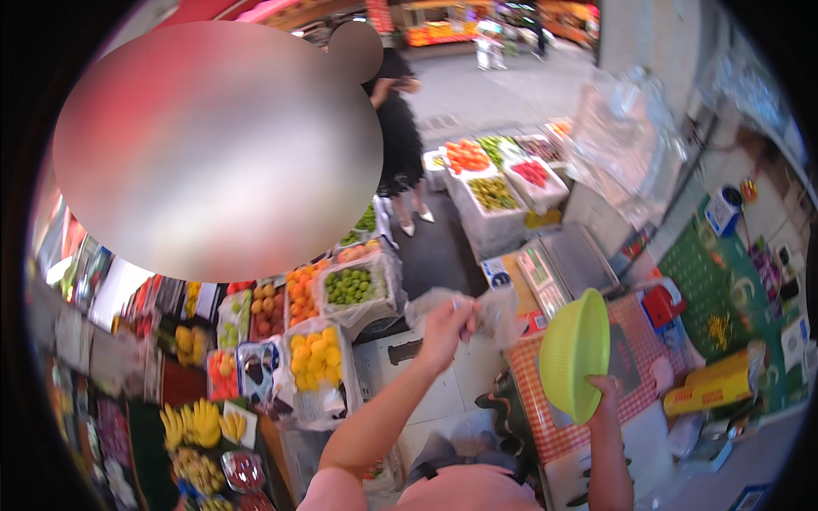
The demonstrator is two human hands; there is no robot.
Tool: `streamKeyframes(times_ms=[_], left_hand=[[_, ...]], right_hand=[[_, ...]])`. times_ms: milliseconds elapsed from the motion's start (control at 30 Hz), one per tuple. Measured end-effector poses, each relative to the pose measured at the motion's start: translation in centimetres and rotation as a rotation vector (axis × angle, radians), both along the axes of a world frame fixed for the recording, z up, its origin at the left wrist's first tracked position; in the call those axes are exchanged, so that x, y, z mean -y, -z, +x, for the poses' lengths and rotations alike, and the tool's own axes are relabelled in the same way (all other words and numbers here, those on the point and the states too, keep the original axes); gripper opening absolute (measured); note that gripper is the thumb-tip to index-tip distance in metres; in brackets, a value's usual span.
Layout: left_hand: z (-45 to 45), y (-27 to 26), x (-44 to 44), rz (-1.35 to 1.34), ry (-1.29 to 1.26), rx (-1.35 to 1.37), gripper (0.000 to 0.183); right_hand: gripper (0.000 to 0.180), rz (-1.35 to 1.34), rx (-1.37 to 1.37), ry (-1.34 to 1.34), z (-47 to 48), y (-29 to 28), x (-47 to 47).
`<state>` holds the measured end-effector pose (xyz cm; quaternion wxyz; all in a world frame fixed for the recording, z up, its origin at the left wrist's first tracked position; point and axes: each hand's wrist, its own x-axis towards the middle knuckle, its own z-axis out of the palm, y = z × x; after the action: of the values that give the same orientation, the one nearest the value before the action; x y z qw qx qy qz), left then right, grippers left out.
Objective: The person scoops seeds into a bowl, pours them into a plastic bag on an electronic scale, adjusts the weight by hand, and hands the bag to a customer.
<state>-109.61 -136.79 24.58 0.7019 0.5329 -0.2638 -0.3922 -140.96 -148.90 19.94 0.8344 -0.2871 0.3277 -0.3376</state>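
In my left hand (450, 329) is a thin translucent plastic bag (505, 319), gripped near its top and held out over the gap between the fruit display and the counter. Whether anything is inside the bag cannot be made out. My right hand (604, 397) grips the rim of a lime-green plastic basket (569, 364), which is tipped up on its side above the counter. Under the basket lies a red-and-white checked tablecloth (543, 425). Just behind it stands a digital weighing scale (543, 274) with a metal pan (578, 255).
To the left are crates of yellow fruit (314, 358), green limes (348, 285) and oranges (300, 294), with bananas (195, 425) nearer. A person (399, 140) in black stands beyond. Clear bags (623, 140) hang at the right, above a red box (663, 305).
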Motion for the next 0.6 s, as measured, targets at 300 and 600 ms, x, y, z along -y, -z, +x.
streamKeyframes(times_ms=[300, 600], left_hand=[[-18.1, 9.0, -31.1, 0.182, -0.496, -0.099, 0.022], [-40.7, 16.0, -58.1, 0.273, -1.226, -0.211, 0.026]], right_hand=[[0.038, 0.067, 0.068, -0.623, 2.0, 4.1, -22.1], [0.040, 0.145, -0.314, -1.559, -5.4, 5.1, -52.9]])
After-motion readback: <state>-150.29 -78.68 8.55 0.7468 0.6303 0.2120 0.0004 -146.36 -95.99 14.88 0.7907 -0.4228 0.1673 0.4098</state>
